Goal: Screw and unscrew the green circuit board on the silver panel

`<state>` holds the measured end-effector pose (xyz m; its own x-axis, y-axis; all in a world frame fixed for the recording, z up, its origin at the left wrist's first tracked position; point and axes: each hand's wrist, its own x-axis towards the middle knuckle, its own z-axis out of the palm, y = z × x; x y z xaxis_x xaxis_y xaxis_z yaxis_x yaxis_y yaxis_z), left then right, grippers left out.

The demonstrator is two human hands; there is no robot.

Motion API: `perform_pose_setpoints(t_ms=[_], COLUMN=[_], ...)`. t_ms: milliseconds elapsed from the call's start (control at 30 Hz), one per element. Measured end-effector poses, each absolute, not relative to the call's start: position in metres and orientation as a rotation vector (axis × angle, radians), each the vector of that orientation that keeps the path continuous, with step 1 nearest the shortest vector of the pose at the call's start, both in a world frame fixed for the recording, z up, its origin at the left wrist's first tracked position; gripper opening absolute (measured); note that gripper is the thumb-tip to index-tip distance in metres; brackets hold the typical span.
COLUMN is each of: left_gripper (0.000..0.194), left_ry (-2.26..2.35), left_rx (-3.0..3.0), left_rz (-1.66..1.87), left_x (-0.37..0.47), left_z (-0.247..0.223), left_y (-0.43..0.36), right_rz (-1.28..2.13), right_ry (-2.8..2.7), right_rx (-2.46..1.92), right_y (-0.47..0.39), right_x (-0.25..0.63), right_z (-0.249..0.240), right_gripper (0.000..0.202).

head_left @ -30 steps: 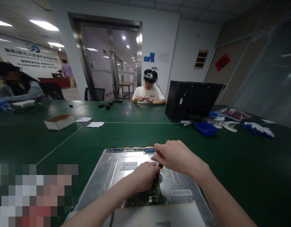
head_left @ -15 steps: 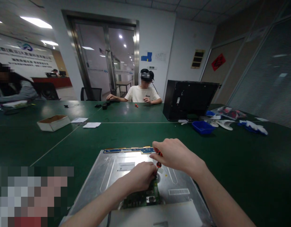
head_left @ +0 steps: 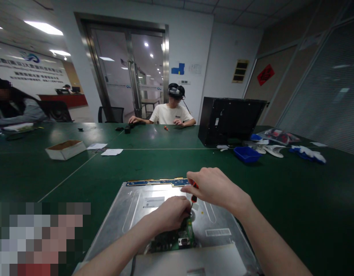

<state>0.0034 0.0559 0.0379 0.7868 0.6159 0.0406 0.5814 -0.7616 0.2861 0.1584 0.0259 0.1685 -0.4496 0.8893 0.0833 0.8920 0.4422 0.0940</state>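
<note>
A metal-backed display panel lies in front of me on the green table. My right hand is closed around a red-and-black screwdriver, its shaft slanting down to the panel near a round raised spot. Beside that shaft, my left hand has its fingers pinched together close to the screwdriver's lower end; what they hold, if anything, is hidden. Under the left hand a green circuit board is partly covered. Along the panel's far edge runs a narrow blue circuit board.
Beyond the panel are a blue tray, a black monitor housing, gloves and a white open box. A person sits across the table with a small screwdriver nearby. Another person sits at far left.
The screwdriver and right hand have shifted very slightly, with a little more of the shaft showing. The left hand stays in place.
</note>
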Motion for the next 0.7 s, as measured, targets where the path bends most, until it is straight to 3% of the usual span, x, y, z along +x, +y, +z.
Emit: perform_pose_setpoints(t_ms=[200, 467, 700], left_gripper=[0.01, 0.006, 0.008], left_ry=[0.91, 0.938, 0.91], left_rx=[2.683, 2.713, 2.719], left_rz=[0.213, 0.188, 0.18], left_x=[0.0034, 0.004, 0.0053], left_z=[0.0362, 0.0368, 0.0418], left_y=[0.0573, 0.057, 0.0545], right_rz=[-0.107, -0.185, -0.051], right_ry=[-2.686, -2.658, -2.71], right_rx=[-1.561, -1.623, -1.493], right_y=[0.0279, 0.0283, 0.0313], right_x=[0.1669, 0.1621, 0.1677], right_z=[0.1662, 0.1665, 0.1665], right_gripper=[0.013, 0.037, 0.019])
